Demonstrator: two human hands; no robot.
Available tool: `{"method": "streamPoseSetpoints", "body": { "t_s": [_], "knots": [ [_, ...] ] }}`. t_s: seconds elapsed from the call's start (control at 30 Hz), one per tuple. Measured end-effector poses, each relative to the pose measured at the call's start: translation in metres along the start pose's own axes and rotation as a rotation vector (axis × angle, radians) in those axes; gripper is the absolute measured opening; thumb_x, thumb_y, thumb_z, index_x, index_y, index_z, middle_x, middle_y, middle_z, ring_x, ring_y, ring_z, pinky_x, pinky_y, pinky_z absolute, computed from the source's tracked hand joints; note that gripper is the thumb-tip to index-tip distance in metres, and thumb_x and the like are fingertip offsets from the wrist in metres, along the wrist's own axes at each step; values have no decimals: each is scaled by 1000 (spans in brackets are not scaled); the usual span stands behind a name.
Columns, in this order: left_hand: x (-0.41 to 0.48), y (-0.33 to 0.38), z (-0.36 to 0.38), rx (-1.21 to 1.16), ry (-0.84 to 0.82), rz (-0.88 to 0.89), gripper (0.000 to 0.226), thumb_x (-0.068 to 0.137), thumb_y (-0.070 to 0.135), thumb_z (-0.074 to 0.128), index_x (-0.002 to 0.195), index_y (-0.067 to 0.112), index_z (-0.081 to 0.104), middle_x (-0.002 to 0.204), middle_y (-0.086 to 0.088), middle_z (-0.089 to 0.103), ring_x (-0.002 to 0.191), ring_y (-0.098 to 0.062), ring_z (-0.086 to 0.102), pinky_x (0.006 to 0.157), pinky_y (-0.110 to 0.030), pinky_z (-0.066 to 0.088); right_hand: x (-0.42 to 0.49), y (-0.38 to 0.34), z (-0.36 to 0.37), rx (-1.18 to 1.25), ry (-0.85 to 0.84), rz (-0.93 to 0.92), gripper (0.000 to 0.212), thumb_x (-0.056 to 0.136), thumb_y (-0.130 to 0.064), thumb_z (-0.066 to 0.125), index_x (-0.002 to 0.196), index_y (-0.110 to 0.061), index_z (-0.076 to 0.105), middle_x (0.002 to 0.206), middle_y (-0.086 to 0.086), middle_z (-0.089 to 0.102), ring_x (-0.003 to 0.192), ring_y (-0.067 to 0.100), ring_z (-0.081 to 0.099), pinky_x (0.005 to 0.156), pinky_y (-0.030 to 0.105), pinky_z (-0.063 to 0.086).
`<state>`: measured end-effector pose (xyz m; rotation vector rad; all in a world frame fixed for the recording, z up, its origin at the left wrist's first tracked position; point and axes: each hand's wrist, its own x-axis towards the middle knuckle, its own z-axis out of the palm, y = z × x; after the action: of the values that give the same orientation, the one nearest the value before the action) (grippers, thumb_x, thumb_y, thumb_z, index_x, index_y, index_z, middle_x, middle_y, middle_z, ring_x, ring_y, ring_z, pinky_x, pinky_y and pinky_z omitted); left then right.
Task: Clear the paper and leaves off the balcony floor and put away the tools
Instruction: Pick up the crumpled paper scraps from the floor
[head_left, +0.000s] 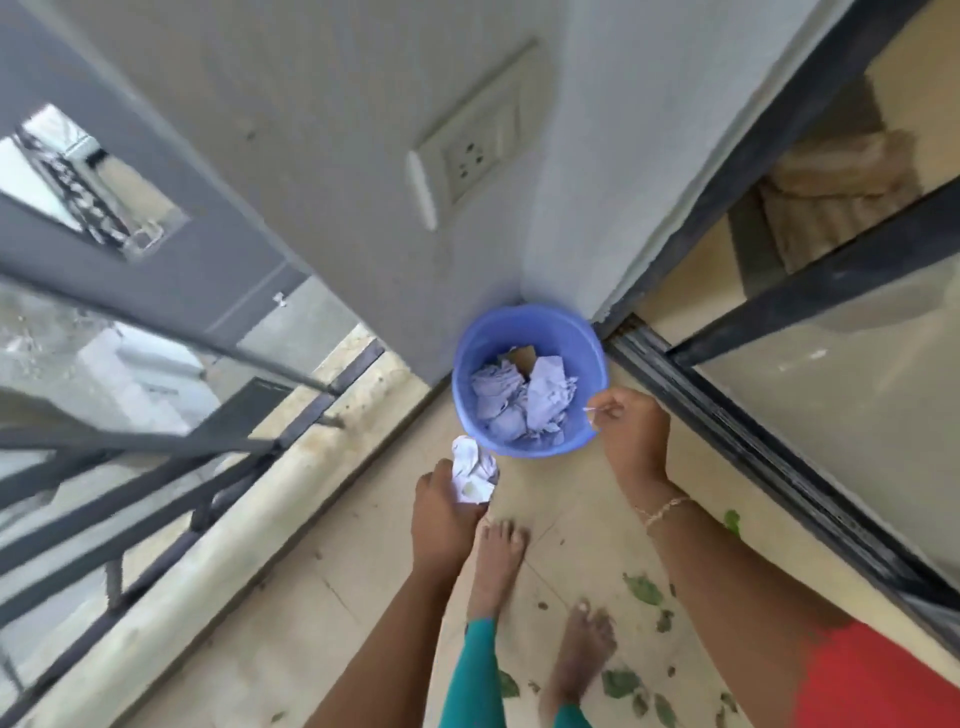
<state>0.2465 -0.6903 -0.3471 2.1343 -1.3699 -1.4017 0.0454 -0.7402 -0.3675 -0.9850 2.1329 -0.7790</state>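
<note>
A blue bucket (470, 364) stands on the balcony floor in the corner by the wall, with several crumpled papers (524, 397) inside. My left hand (444, 506) grips a crumpled white paper (471, 470) just below and left of the bucket's rim. My right hand (631, 431) is at the bucket's right rim and pinches its thin wire handle (597, 411). Green leaves (643, 590) lie scattered on the floor tiles around my bare feet.
A metal railing (156, 457) with a low curb runs along the left. A sliding glass door and its dark track (753, 441) run along the right. A wall with a switch plate (467, 150) rises behind the bucket.
</note>
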Motion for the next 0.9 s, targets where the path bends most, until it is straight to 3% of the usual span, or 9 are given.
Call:
{"method": "streamPoseSetpoints", "body": {
  "t_s": [0.13, 0.23, 0.33, 0.5, 0.6, 0.7, 0.8, 0.9],
  "knots": [
    [42, 20, -3, 98, -86, 18, 51, 60, 56, 52, 86, 12, 49, 85, -15, 60, 85, -37, 58, 64, -36, 43, 32, -7, 14, -25, -9, 83, 21, 79, 7, 53, 85, -1, 71, 91, 19, 71, 89, 34, 65, 71, 30, 44],
    [63, 35, -5, 139, -120, 65, 45, 63, 46, 59, 92, 12, 54, 85, -10, 63, 84, -34, 61, 71, -39, 49, 39, -5, 16, 2, -18, 207, 23, 84, 5, 50, 95, -1, 70, 99, 16, 70, 96, 30, 63, 68, 20, 35],
    [79, 47, -2, 203, -151, 122, 46, 70, 46, 63, 92, 8, 52, 84, -15, 64, 81, -37, 59, 71, -42, 48, 28, 3, 13, 12, 4, 237, 19, 81, 3, 53, 88, 0, 70, 94, 18, 70, 91, 33, 63, 69, 26, 39],
    [98, 68, 19, 285, -151, 175, 44, 80, 27, 72, 108, 1, 49, 100, -19, 60, 91, -36, 56, 64, -28, 34, 6, 23, -1, -17, 28, 259, 13, 83, -1, 57, 86, -1, 69, 87, 17, 71, 83, 31, 64, 73, 32, 45],
    [104, 75, 27, 307, -253, 191, 68, 74, 19, 78, 125, 3, 37, 122, -15, 52, 107, -33, 54, 72, -29, 35, -3, 31, -6, 11, 30, 298, 10, 82, -2, 59, 83, -5, 69, 81, 15, 71, 77, 30, 64, 71, 31, 46],
    [103, 73, 28, 366, -306, 221, 90, 70, 16, 80, 140, 5, 25, 138, -14, 42, 121, -33, 47, 85, -34, 40, -12, 33, -13, 45, 37, 312, 10, 81, -2, 59, 82, -6, 68, 79, 12, 71, 76, 32, 64, 74, 39, 52],
    [86, 64, 18, 468, -338, 232, 95, 71, 20, 80, 145, 8, 22, 144, -13, 36, 126, -32, 43, 92, -35, 38, -30, 30, -25, -29, 44, 264, 11, 81, -2, 59, 82, -7, 68, 83, 10, 70, 79, 29, 64, 73, 31, 47],
    [57, 60, 6, 587, -369, 304, 94, 77, 32, 74, 148, 12, 15, 152, -15, 25, 140, -29, 24, 107, -37, 29, -55, 24, -42, -110, 73, 289, 12, 84, -6, 58, 87, -9, 69, 88, 11, 66, 81, 28, 61, 72, 30, 44]
  ]
}}
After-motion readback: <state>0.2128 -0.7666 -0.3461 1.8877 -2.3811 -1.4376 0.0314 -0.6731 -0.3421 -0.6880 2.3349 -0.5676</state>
